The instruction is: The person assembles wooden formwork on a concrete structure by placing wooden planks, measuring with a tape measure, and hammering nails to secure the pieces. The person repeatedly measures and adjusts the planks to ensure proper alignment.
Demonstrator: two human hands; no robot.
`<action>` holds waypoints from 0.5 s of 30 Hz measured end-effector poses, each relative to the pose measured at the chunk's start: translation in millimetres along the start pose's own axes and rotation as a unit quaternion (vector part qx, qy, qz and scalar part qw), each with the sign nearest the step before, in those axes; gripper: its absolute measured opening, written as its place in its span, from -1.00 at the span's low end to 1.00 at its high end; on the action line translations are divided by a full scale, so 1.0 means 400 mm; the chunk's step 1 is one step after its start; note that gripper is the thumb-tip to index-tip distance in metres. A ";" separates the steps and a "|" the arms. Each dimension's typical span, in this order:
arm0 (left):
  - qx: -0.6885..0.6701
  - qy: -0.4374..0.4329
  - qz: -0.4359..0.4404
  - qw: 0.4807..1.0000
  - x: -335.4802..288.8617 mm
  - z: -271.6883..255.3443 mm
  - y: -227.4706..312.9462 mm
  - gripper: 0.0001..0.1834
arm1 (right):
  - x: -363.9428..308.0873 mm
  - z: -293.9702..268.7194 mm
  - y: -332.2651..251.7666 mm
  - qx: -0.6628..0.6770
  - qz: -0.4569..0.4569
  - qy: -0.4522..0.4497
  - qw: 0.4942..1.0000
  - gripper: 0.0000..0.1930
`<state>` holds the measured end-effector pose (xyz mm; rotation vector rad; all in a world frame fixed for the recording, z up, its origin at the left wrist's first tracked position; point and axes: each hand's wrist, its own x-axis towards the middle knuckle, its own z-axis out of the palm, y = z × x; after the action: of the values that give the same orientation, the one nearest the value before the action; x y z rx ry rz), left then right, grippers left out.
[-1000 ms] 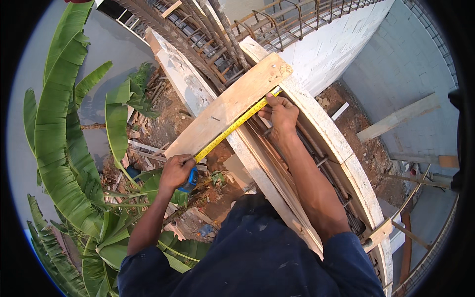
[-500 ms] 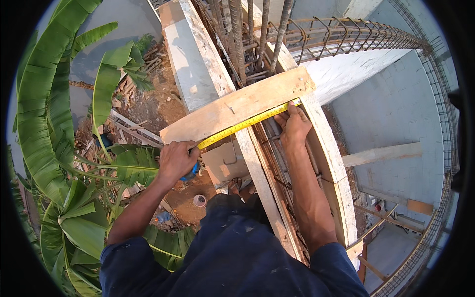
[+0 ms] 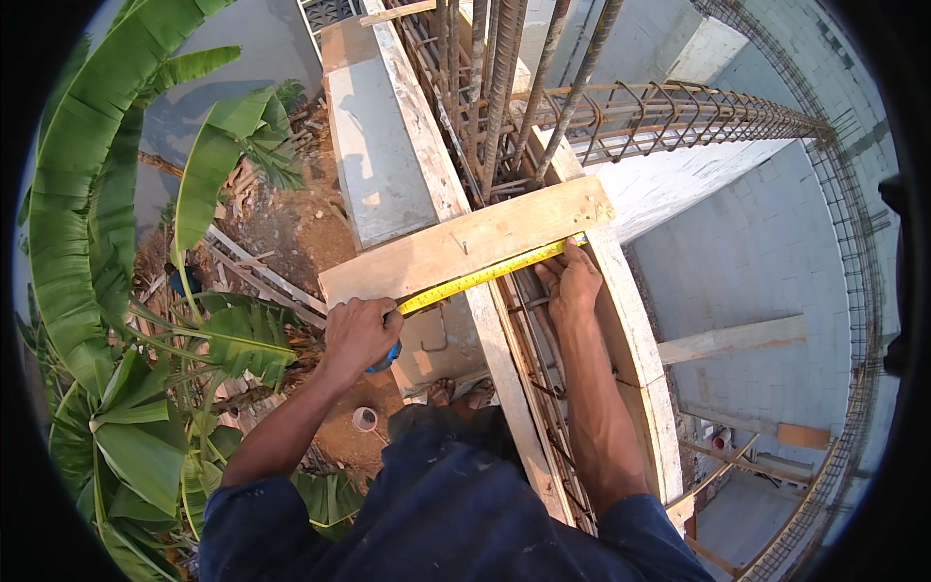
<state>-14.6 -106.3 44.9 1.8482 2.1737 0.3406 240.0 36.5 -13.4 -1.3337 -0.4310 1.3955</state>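
A yellow tape measure is stretched along the near edge of a short wooden board, which lies across the two sides of a timber form. My left hand is closed around the tape's blue case, mostly hidden under the palm, by the board's left end. At the tape's other end, my right hand pinches the blade near the board's right end, thumb on top. A nail sticks up from the board. Steel bars show inside the form beneath the tape.
Upright rebar rises just beyond the board. A rebar cage runs off to the right. Banana leaves fill the left side. Far below are a small bucket and a grey block wall.
The view has shifted, so the board and both hands sit slightly lower in the picture. Both hands keep their hold on the tape measure, which stays stretched along the board.
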 end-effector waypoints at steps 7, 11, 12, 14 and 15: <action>-0.008 -0.051 -0.036 0.998 0.005 0.003 0.000 -0.68 | -0.036 -0.017 -0.005 -0.053 0.070 -0.089 0.992 -0.78; 0.003 -0.064 -0.050 0.997 0.000 0.005 -0.002 -0.68 | -0.043 -0.006 0.004 -0.061 0.052 -0.086 0.993 -0.80; 0.005 -0.055 -0.046 0.997 0.001 0.007 -0.004 -0.68 | -0.041 -0.003 0.006 -0.068 0.047 -0.079 0.993 -0.80; -0.001 -0.025 -0.031 0.999 0.000 0.016 -0.009 -0.68 | -0.038 0.000 0.007 -0.077 0.042 -0.061 0.994 -0.81; 0.000 -0.004 -0.021 1.000 0.001 0.021 -0.012 -0.68 | -0.036 0.001 0.009 -0.077 0.039 -0.055 0.995 -0.81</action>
<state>-16.0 -106.6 35.4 1.7993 2.2032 0.3234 234.7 23.4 -9.5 -1.4143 -0.5747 1.5314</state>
